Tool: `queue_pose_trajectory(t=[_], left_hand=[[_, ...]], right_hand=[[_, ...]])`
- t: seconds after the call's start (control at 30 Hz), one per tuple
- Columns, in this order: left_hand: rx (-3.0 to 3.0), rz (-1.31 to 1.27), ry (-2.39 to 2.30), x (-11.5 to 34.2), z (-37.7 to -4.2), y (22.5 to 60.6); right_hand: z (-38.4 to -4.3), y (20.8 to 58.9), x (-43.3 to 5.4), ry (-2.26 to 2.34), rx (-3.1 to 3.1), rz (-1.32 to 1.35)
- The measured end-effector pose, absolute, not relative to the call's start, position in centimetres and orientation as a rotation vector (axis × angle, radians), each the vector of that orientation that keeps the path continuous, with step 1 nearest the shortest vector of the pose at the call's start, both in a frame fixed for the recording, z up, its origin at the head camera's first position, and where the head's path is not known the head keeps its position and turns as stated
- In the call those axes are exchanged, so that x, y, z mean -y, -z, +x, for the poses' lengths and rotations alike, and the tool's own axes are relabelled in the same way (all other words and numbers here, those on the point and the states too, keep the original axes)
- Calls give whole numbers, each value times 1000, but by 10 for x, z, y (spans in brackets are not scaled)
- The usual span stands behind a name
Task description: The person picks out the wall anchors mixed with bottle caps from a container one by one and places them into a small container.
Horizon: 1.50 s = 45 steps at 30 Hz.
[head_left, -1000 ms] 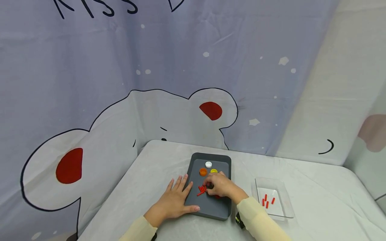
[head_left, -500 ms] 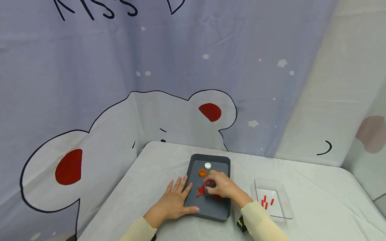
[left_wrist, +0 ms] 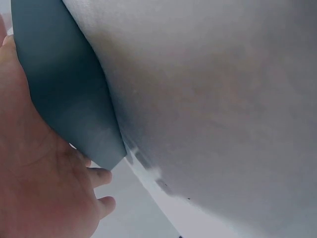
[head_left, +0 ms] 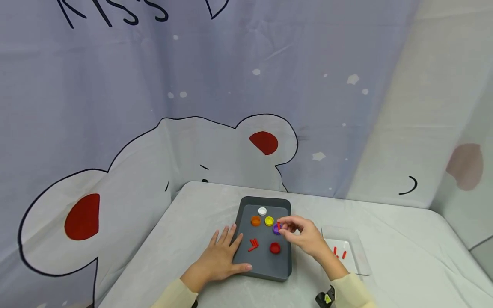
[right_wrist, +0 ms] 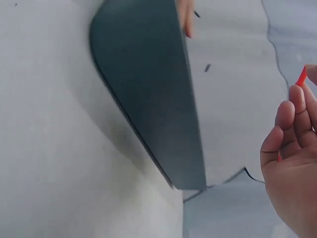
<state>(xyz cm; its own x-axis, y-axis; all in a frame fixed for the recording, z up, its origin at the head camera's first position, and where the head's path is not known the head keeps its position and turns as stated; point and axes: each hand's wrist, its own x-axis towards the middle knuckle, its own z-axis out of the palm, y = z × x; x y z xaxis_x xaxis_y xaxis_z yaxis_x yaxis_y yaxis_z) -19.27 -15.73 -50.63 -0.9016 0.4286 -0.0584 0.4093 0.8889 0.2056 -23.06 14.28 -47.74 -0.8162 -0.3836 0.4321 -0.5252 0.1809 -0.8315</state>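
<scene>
On the grey tray (head_left: 263, 267) lies a small cluster of short red sticks (head_left: 253, 244). My left hand (head_left: 219, 259) rests with spread fingers on the tray's left edge. In the left wrist view it touches the tray's outer side. Over the tray's right side, my right hand (head_left: 306, 235) pinches a red stick (right_wrist: 301, 77) between thumb and finger. The stick is in front of a purple cap (head_left: 275, 230), partly covering it. A speck of red also shows by the curled fingers in the right wrist view. A red cap (head_left: 275, 248) sits nearer the front.
White (head_left: 262, 211), orange (head_left: 256, 220) and yellow (head_left: 268, 221) caps stand toward the tray's far end. Right of the tray is a clear plastic box (head_left: 363, 263) with several red sticks, partly hidden by my right forearm. A printed curtain hangs behind the white-covered table.
My right hand has lifted off the cluster with a red stick and moved right. The purple cap and the whole red cap now show. My left hand stays on the tray's edge.
</scene>
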Motion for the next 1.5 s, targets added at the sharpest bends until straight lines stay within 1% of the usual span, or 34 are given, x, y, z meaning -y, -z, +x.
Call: queue_pose_trajectory(t=[0.27,0.87,1.33,1.5], left_hand=[[-2957,690,-362,157,-191,507],[-2974,667,-326,157,-190,508],[-2980,674,-323,158,-191,511],[-2986,676,-333,158,-192,512]], right_hand=[[-217,472,-178,-1749,2219,803],[-192,464,-259,-1715,2211,526],[-181,472,-292,-1748,2261,336],[-179,472,-299,-1727,2280,323]])
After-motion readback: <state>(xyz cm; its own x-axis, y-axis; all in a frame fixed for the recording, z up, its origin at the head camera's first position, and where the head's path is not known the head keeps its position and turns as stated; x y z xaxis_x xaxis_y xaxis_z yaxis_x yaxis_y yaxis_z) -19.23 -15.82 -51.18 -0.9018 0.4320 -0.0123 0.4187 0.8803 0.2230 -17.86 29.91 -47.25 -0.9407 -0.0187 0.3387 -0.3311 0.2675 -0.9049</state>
